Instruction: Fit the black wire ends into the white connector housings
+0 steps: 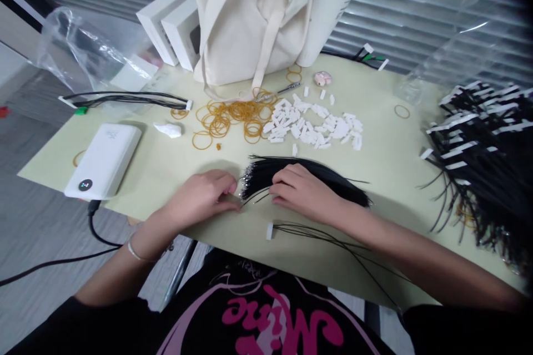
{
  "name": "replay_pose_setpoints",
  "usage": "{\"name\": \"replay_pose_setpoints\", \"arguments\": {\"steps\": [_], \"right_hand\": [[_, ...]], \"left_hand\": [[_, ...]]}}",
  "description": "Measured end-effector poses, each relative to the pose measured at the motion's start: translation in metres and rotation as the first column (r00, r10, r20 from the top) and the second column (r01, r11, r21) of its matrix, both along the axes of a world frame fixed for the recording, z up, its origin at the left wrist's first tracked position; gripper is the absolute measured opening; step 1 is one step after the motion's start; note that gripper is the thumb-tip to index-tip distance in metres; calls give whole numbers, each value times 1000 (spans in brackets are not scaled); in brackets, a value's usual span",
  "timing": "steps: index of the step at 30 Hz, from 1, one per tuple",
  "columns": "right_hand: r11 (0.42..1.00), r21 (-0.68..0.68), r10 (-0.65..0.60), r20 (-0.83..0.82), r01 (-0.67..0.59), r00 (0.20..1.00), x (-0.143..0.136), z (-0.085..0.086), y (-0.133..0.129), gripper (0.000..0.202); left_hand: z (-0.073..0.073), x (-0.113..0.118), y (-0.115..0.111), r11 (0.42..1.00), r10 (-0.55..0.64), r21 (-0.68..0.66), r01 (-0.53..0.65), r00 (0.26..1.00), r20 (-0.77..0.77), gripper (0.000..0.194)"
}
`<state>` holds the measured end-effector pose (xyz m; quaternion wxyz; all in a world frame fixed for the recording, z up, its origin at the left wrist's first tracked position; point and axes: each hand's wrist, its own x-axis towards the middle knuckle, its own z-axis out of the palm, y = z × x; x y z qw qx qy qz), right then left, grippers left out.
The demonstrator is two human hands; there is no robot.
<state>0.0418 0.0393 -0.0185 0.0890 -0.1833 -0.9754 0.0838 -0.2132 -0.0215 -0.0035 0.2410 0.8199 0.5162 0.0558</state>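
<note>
Left hand [204, 194] flat on the table [387, 161], fingers curled together at the metal tips of the loose black wire bundle [308, 175], touching one strand. Right hand [302, 191] rests on the bundle mid-table, fingers spread slightly, pressing not gripping. Finished wire set with white connector [270, 231] lies just below. White connector pile [316, 122] and rubber bands [227, 119] behind.

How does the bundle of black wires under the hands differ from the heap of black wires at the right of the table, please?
The bundle of black wires lies straight and combed, with bare metal tips; the heap of black wires is tangled and carries white connectors. The bundle is smaller and lies under the right hand, with the left hand at its tips; the heap lies untouched. Both are thin black wires on the green mat.
</note>
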Motion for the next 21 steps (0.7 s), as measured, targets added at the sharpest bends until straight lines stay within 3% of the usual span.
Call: {"name": "replay_pose_setpoints", "arguments": {"steps": [4, 9, 12, 14, 17, 21], "right_hand": [[1000, -4, 5, 54, -5, 999, -17, -3, -11, 19], [999, -1, -46, 82, 46, 996, -21, 2, -21, 27], [995, -55, -82, 38, 84, 996, -13, 10, -24, 20], [985, -101, -143, -3, 142, 990, -6, 19, -25, 15], [953, -210, -243, -109, 216, 964, 5, 40, -26, 13], [866, -429, -402, -291, 257, 868, 27, 78, -31, 9]], "left_hand": [[1, 5, -6, 998, 61, 22, -61, 998, -21, 29], [6, 15, -31, 976, 198, 66, -207, 972, 127, 23], [-1, 37, -48, 987, 139, 44, -156, 953, 268, 17], [-8, 56, -55, 992, 109, 28, -125, 943, 315, 22], [-16, 74, -57, 992, 121, 12, -129, 956, 267, 19], [-13, 75, -51, 989, 144, -67, -130, 946, 291, 10]]}}
